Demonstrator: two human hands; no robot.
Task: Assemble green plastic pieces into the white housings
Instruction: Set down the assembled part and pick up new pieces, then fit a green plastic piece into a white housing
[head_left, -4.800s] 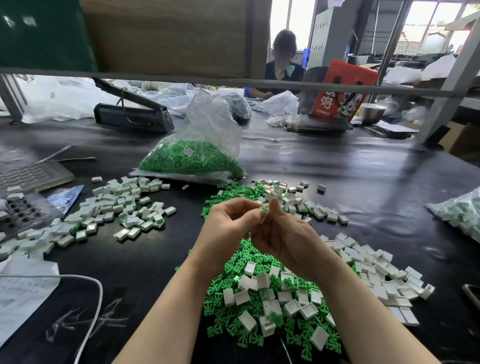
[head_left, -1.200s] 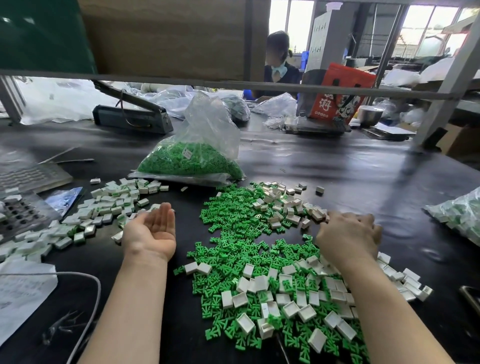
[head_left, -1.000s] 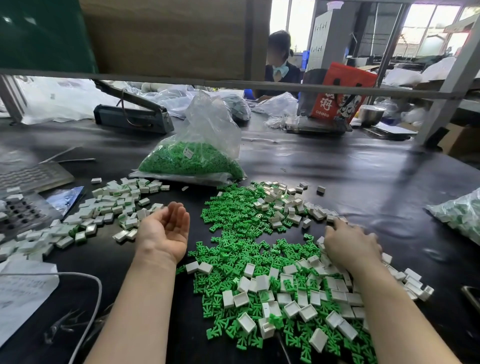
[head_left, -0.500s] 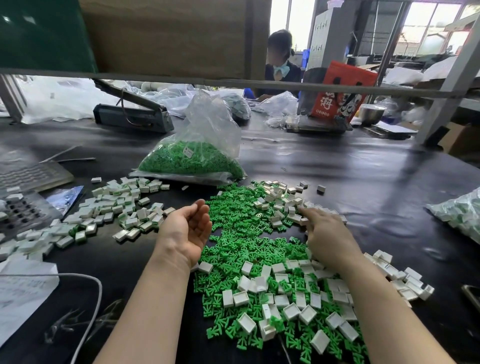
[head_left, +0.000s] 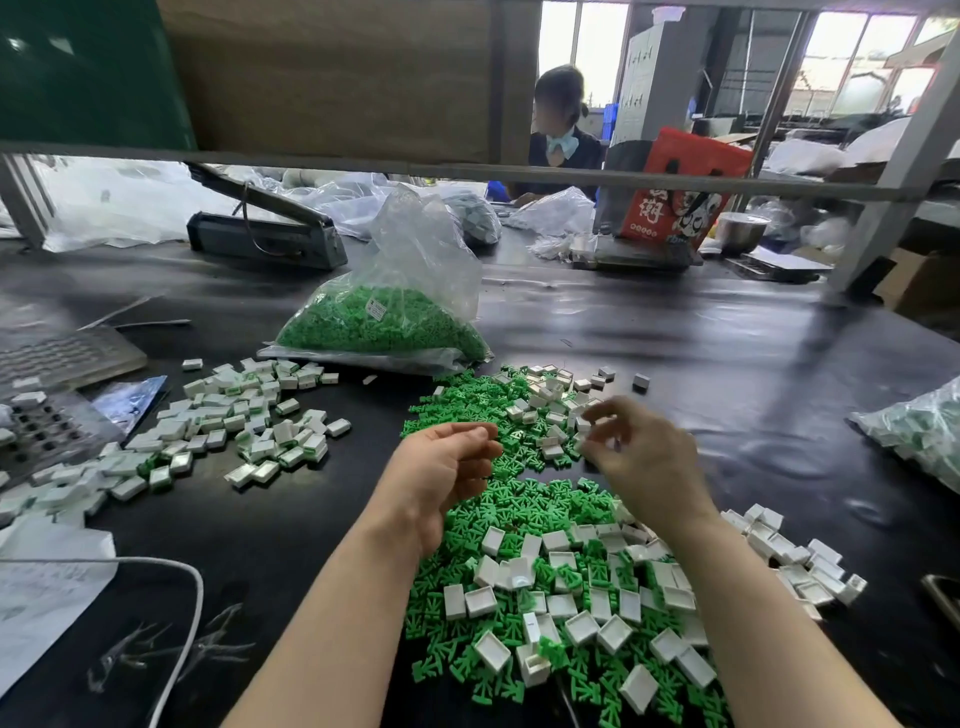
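Near pile: green pieces (head_left: 519, 512), small, forked, matte plastic, lie heaped on the worktop (head_left: 727, 374) with white housings (head_left: 582, 626), boxy open-topped shells, smooth and glossy, scattered over them.
Left hand: left hand (head_left: 441, 475) hovers over the pile's left edge, palm turned inward, fingers loosely curled, its grip slack and holding nothing visible.
Right hand: right hand (head_left: 644, 452) hovers over the pile's far part; its blurred fingertips (head_left: 589, 413) come together at something small and white; cannot tell whether the grip pinches it.
Left heap: done housings (head_left: 228, 421), white with green showing, spread well apart from the hands.
Cable: white cord (head_left: 176, 613) loops over paper at the near left.
Bag: clear crinkled bag (head_left: 395, 312) full of green pieces sits just beyond the pile.
Right edge: another clear bag (head_left: 919, 431), white and green bits inside.
Worktop: black, shiny, wrinkled sheet.
Far left: grey sealer (head_left: 265, 236) with raised arm.
Bar: a metal rail (head_left: 571, 176) crosses the view in front of a seated person (head_left: 561, 130).
Far right: red carton (head_left: 680, 192), steel bowl (head_left: 740, 231).
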